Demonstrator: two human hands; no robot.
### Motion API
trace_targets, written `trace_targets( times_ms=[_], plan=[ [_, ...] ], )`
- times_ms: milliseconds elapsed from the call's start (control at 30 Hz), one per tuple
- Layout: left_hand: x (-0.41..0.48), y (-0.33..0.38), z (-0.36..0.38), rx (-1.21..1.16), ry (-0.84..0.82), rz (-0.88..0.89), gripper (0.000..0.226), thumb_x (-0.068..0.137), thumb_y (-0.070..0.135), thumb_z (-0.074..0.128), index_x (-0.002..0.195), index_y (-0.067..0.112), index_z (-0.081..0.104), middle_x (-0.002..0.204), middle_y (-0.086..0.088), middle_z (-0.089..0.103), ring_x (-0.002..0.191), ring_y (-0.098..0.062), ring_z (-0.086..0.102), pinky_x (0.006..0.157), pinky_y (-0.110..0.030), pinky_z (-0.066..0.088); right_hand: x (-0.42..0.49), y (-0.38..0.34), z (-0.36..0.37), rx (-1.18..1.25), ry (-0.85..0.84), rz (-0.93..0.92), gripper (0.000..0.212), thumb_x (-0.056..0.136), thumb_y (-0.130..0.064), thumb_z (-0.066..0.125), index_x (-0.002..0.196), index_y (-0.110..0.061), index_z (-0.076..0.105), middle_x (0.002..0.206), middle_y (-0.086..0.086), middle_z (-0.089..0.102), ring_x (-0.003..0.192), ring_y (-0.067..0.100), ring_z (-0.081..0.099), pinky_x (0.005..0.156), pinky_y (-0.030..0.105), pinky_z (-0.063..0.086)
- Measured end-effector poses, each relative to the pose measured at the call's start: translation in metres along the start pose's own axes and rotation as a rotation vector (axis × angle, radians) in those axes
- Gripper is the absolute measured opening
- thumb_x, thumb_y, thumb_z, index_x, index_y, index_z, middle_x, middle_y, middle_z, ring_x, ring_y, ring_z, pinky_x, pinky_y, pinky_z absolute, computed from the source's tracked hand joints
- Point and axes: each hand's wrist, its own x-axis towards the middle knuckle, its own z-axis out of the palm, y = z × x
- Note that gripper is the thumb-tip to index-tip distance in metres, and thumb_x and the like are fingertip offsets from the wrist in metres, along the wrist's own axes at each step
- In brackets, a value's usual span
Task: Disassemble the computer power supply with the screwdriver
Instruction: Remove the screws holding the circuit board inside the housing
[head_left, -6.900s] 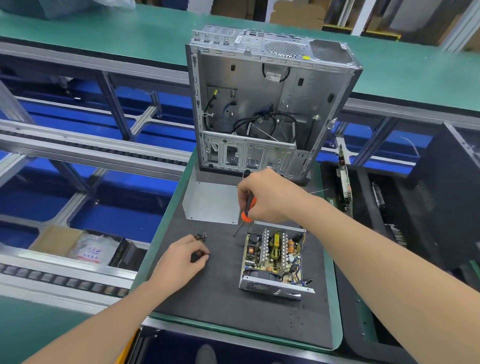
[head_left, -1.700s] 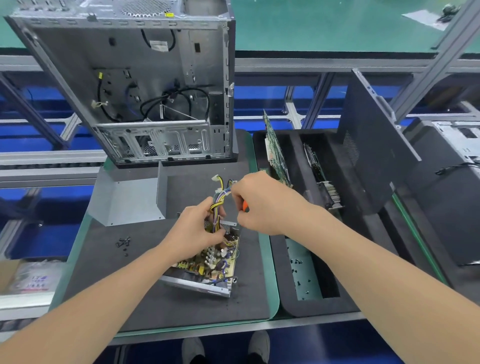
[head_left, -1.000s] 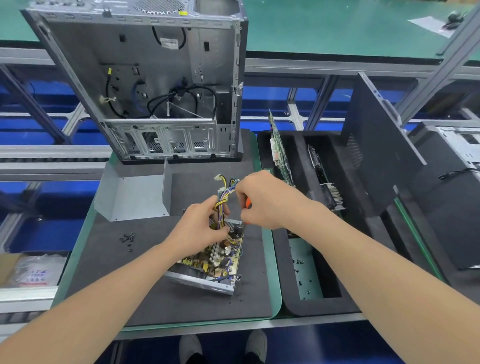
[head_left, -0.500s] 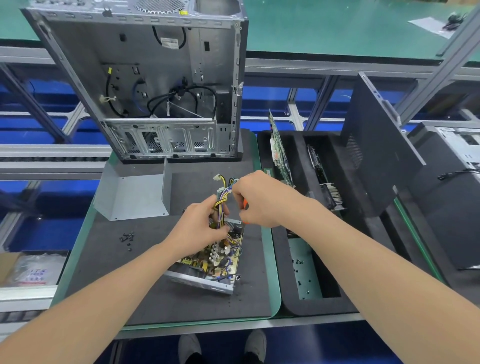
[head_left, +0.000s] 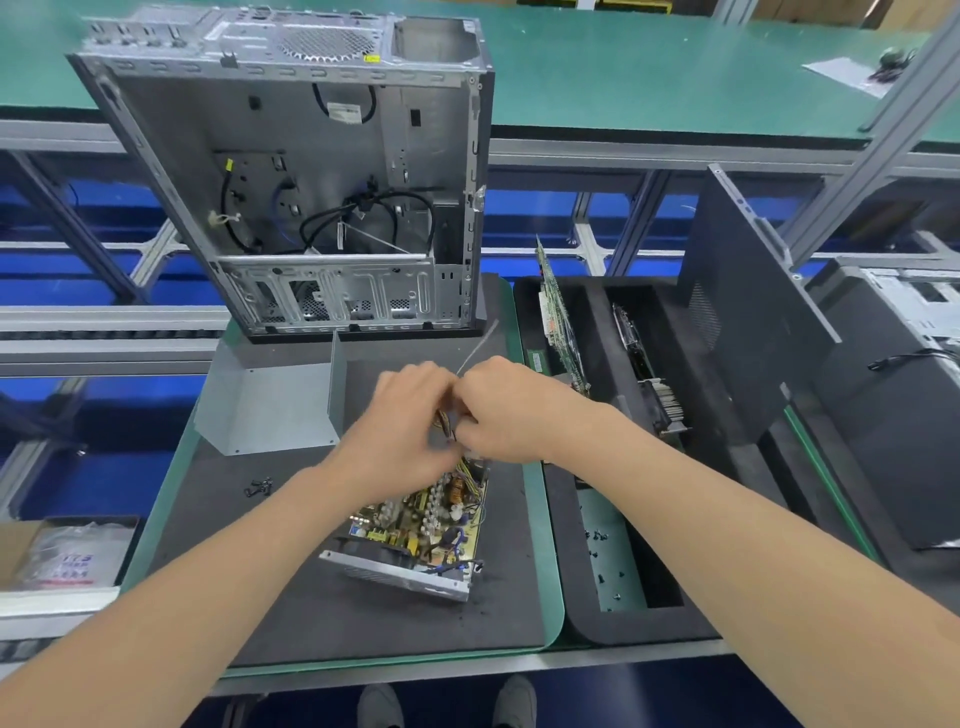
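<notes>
Head view: power supply (head_left: 415, 525) lying open, board up, on dark worktop mat (head_left: 291, 587), near side of the empty case (head_left: 311, 171). Hands touching above its far end: left hand (head_left: 400, 431) curled round wire bundle (head_left: 444, 420), right hand (head_left: 504, 415) fisted on screwdriver (head_left: 475, 353) (shaft blurred, poking up). Loose screws (head_left: 258, 487) off left, below metal cover (head_left: 270, 405).

Open power supply (head_left: 415, 525), board exposed, askew on black mat (head_left: 291, 597)

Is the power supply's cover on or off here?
Off: the power supply lies open-topped, components bare; a bent metal cover lies apart, to its left.
</notes>
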Motion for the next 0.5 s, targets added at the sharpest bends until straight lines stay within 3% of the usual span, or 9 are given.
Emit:
trace_targets(
  times_ms=[100,167,200,267,400,500],
  plan=[
    [0.010,-0.003,0.008,-0.145,-0.238,-0.006,0.027,0.079,0.039,0.076,0.097,0.026,0.062,0.099,0.011,0.064,0.100,-0.011,0.054,0.099,-0.040,0.037,0.001,0.002,-0.002,0.005,0.036,0.069,0.008,0.091,-0.025,0.048,0.089,-0.018,0.045,0.086,0.006,0.053,0.082,0.035,0.058,0.058,0.036,0.042],
    [0.014,-0.009,0.020,0.101,-0.340,0.149,0.023,0.086,0.044,0.073,0.101,0.027,0.069,0.117,0.013,0.066,0.123,-0.009,0.040,0.116,-0.035,0.019,0.000,0.001,-0.001,0.021,0.042,0.108,0.010,0.095,-0.025,0.046,0.094,-0.017,0.040,0.082,0.003,0.044,0.075,0.032,0.051,0.052,0.032,0.032],
    [0.016,-0.012,0.024,0.182,-0.356,0.201,0.023,0.089,0.047,0.071,0.100,0.027,0.071,0.122,0.013,0.065,0.125,-0.009,0.030,0.114,-0.032,0.012,0.000,0.001,-0.001,0.039,0.038,0.127,0.009,0.096,-0.023,0.045,0.094,-0.017,0.038,0.080,0.002,0.040,0.073,0.031,0.048,0.051,0.032,0.030],
    [0.019,-0.016,0.029,0.265,-0.341,0.240,0.024,0.092,0.050,0.067,0.096,0.027,0.072,0.119,0.010,0.066,0.120,-0.011,0.026,0.109,-0.032,0.012,0.000,-0.002,-0.002,0.066,0.030,0.154,0.009,0.096,-0.020,0.045,0.095,-0.016,0.038,0.081,0.003,0.041,0.074,0.032,0.050,0.052,0.033,0.034],
    [0.022,-0.021,0.034,0.464,-0.355,0.205,0.036,0.093,0.055,0.051,0.096,0.026,0.071,0.101,0.010,0.068,0.116,-0.013,0.046,0.109,-0.036,0.017,0.002,-0.005,-0.008,0.128,0.041,0.228,0.013,0.092,-0.021,0.054,0.098,-0.012,0.048,0.096,0.009,0.055,0.082,0.032,0.060,0.067,0.041,0.055],
    [0.019,-0.029,0.033,0.460,-0.272,0.131,0.030,0.092,0.048,0.055,0.072,0.026,0.060,0.086,0.004,0.065,0.106,-0.016,0.051,0.106,-0.039,0.019,0.006,-0.009,-0.013,0.173,0.082,0.296,0.019,0.087,-0.025,0.063,0.098,-0.012,0.057,0.101,0.009,0.056,0.086,0.031,0.061,0.074,0.042,0.058]
  ],
)
